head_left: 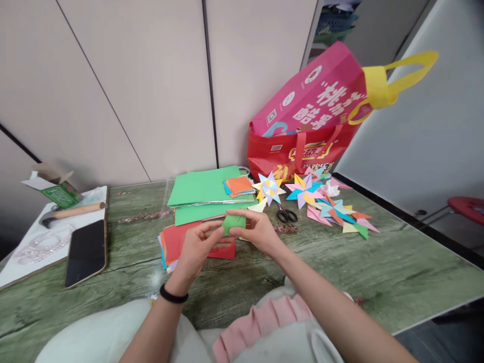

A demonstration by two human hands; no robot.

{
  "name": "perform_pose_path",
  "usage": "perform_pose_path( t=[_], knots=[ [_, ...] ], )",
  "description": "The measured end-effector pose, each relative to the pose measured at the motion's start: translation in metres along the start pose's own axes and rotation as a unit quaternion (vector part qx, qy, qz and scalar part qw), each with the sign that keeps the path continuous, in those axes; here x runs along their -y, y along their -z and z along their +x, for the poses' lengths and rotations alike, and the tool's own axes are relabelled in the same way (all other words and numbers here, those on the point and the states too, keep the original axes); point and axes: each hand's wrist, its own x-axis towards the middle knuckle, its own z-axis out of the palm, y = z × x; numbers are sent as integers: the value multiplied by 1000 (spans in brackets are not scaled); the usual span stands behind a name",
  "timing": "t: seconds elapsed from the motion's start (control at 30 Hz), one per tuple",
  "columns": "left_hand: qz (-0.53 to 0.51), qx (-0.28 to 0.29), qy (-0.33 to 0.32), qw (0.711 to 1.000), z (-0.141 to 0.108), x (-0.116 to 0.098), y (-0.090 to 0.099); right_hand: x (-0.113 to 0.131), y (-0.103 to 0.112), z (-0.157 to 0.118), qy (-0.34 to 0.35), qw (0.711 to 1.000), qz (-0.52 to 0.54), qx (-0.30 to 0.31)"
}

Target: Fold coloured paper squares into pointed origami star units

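Note:
Between my two hands is a small green piece of paper (233, 223), raised above the table. My left hand (200, 242) pinches its left side between thumb and fingers. On the right side, the thumb and fingers of my right hand (259, 231) grip it. A stack of coloured paper with a red sheet on top (176, 242) lies under my left hand. Behind my hands are larger green sheets (204, 186), with small squares topped in orange (240, 185) on them. Black scissors (286, 215) lie just beyond my right hand.
Folded paper stars (303, 190) and a pale one (269, 189) lie at the back right, before a red bag (298, 151) holding a pink bag (313, 96). At left are a phone (86, 253), a wooden-handled tool (75, 213) and an opened box (56, 189).

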Motion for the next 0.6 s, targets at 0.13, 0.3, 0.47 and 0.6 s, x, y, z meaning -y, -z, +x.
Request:
perform_pose_path(
  t=[0.13, 0.3, 0.47, 0.6],
  knots=[
    [54, 15, 3, 998, 0, 1, -1, 3, -4, -3, 29, 997, -46, 47],
    [100, 8, -33, 994, -4, -1, -5, 5, -7, -6, 18, 995, -46, 82],
    [89, -49, -54, 993, -2, -2, -3, 0, -4, -2, -42, 993, 95, 59],
    [88, -50, -51, 994, 0, 0, -1, -4, -6, 0, -44, 990, 132, 15]
  ],
)
